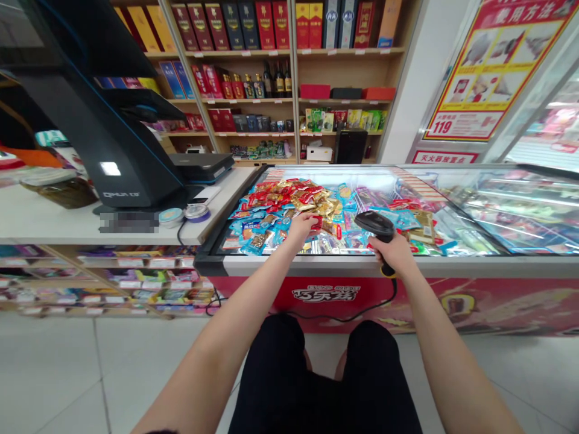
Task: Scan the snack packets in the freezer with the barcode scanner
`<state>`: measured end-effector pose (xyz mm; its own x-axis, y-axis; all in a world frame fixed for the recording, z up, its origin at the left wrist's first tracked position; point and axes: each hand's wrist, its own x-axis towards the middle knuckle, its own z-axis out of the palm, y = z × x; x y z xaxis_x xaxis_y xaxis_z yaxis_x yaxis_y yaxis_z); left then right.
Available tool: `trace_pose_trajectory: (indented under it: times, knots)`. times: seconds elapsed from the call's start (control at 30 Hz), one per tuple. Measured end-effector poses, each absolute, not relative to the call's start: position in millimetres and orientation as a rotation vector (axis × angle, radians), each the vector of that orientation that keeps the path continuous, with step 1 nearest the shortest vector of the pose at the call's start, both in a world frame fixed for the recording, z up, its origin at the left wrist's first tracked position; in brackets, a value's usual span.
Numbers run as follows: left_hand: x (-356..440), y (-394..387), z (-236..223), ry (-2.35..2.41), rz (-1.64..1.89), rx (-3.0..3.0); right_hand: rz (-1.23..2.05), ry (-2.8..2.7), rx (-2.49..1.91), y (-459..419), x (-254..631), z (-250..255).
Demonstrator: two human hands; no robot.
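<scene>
In the head view my right hand (398,254) is wrapped round the grip of a black barcode scanner (374,223), whose head points up and to the left. A cable hangs from the grip's lower end. My left hand (302,231) pinches a small red snack packet (317,224) just left of the scanner. Beyond it, a heap of red, gold and blue snack packets (289,202) covers the left part of the freezer's glass top. Several more packets (407,218) lie to the right, behind the scanner.
A chest freezer (289,265) with a red front stands before me. The scanner's cable (344,318) droops across it. On the left counter (90,232) are a checkout terminal (131,157), a jar (61,187) and two small round tubs. Shelves of boxes (246,57) rise behind.
</scene>
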<state>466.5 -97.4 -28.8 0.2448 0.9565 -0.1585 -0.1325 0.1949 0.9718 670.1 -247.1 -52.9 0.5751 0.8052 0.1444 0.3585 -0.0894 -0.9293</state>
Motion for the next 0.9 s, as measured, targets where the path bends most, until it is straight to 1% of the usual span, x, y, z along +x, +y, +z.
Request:
trace_pose_trajectory:
  times: [0.17, 0.3, 0.37, 0.47, 0.53, 0.63, 0.77, 0.9]
  knots:
    - [515.7, -103.2, -24.3, 0.812, 0.844, 0.996, 0.529, -0.757, -1.562, -259.7, 717.2, -53.0]
    - [561.3, -112.8, -25.3, 0.654, 0.828, 1.052, 0.493, -0.642, -1.477, -270.4, 737.5, -43.5]
    - [580.6, -122.7, -30.5, 0.707, 0.815, 1.258, 0.482, -0.609, -1.473, -274.2, 741.3, -41.4]
    - [596.5, -138.0, -42.8, 0.903, 0.741, 1.733, 0.509, -0.588, -1.482, -275.9, 742.5, -45.8]
    - [597.5, -143.7, -51.1, 0.976, 0.686, 1.977, 0.532, -0.592, -1.493, -274.6, 742.2, -52.4]
    - [588.6, -143.0, -59.7, 0.978, 0.656, 2.181, 0.541, -0.579, -1.519, -270.4, 740.6, -61.3]
    - [564.3, -133.9, -62.8, 1.013, 0.704, 2.335, 0.542, -0.603, -1.519, -266.1, 732.9, -62.3]
    - [529.4, -126.2, -59.7, 1.183, 0.737, 2.439, 0.577, -0.654, -1.531, -264.7, 718.3, -55.6]
